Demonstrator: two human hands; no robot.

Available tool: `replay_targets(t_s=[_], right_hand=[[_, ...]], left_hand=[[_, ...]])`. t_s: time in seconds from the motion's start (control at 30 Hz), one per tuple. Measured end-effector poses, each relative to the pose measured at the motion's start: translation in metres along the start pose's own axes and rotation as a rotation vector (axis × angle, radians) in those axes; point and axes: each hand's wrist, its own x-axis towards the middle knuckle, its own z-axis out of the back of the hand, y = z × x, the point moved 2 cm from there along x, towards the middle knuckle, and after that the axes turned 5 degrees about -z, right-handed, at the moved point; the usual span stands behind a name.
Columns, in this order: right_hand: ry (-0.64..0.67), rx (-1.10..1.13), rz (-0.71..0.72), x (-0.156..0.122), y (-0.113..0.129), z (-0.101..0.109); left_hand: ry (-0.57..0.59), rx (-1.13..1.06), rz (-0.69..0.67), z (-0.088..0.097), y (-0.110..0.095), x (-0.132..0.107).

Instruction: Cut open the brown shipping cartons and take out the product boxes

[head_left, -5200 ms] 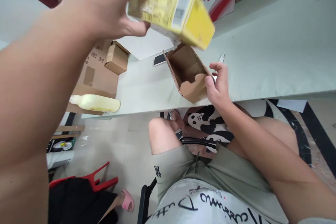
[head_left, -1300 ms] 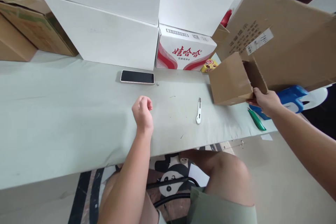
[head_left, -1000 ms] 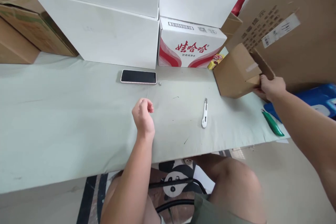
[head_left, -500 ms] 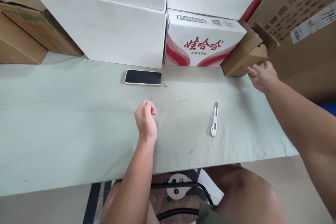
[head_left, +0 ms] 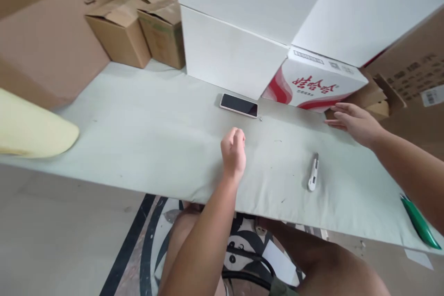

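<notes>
1. Leaving the small, open-flapped brown cardboard box (head_left: 370,96), my right hand (head_left: 359,124) now spreads empty fingers before it; I judge it set down.
2. It stands beside the white, red-printed cardboard carton (head_left: 305,90).
3. My left hand (head_left: 234,151) curls narrow, apparently empty.

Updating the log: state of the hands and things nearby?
Left hand: loose fist
Right hand: open
Brown box beside right hand: flap raised
Phone: face up, screen dark
Box cutter: lying flat, blade unclear
Printed carton: closed where visible
Green tool: lying down
</notes>
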Motion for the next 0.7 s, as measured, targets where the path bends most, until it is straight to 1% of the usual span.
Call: replay_targets(t_s=[0.07,0.17,0.27,0.3,0.4,0.47,0.5,0.57,0.63,0.7], right_hand=[[0.08,-0.056,0.078,-0.013,0.03,-0.036],[0.188,-0.153,0.217,-0.032,0.078,-0.104],[0.249,-0.258,0.365,-0.047,0.127,-0.183],[0.258,-0.309,0.44,-0.052,0.145,-0.212],[0.246,-0.492,0.736,-0.063,0.202,-0.297],[0.224,-0.572,0.875,-0.066,0.24,-0.346],[0.201,-0.595,0.923,-0.067,0.258,-0.366],[0.131,-0.627,0.991,-0.065,0.292,-0.396],[0.072,-0.663,1.022,-0.059,0.319,-0.416],[0.072,-0.712,1.015,-0.052,0.338,-0.429]], left_hand=[[-0.03,-0.048,0.01,0.012,-0.007,0.001],[-0.091,-0.141,0.037,0.032,-0.015,0.005],[-0.156,-0.246,0.09,0.05,-0.02,0.008],[-0.175,-0.281,0.109,0.055,-0.02,0.01],[-0.215,-0.376,0.159,0.069,-0.021,0.014],[-0.237,-0.439,0.184,0.076,-0.021,0.018],[-0.251,-0.476,0.197,0.079,-0.022,0.02],[-0.278,-0.555,0.237,0.084,-0.023,0.023],[-0.295,-0.633,0.293,0.086,-0.024,0.026],[-0.302,-0.694,0.343,0.087,-0.026,0.028]])
